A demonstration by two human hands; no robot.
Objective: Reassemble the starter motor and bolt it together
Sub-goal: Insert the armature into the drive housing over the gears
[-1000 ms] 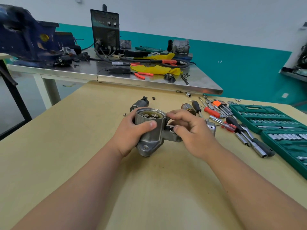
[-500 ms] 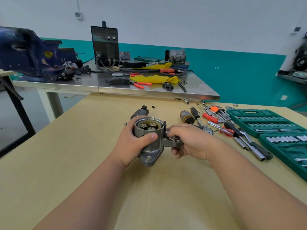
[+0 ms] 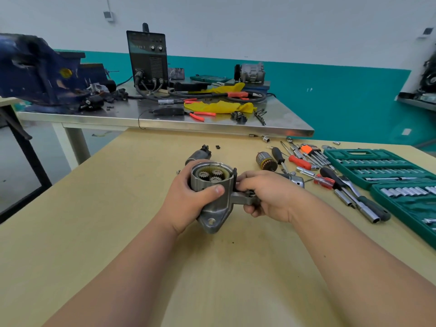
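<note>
While the left hand (image 3: 186, 204) wraps the starter housing (image 3: 217, 208), its fingers curl behind the barrel and the thumb (image 3: 213, 190) lies flat across the front. The right hand (image 3: 269, 197) grips the housing's cast side arm, fingers curled under it, thumb side on top. The housing is dull grey cast metal: a round open barrel up top and a flat mounting ear with one hole below both palms. It sits between the two hands, low over the tan wooden table (image 3: 106, 220); contact with the table is unclear. Inside the barrel are 3 small toothed gears (image 3: 210, 175) within a yellowish toothed ring. A small black piece at the right fingertips, against the barrel rim, is hard to make out.

Behind the left fingers is 1 dark cylindrical part (image 3: 198, 155), half hidden. Beyond the right knuckles is 1 armature (image 3: 266, 161), copper-wound and barrel-shaped. A shiny metal part (image 3: 296, 180) just past the right hand is mostly covered. Farther right of the right hand are 2 green socket cases (image 3: 377, 166), the nearer one cut off by the frame edge. The loose hand tools between are jumbled and not countable.
</note>
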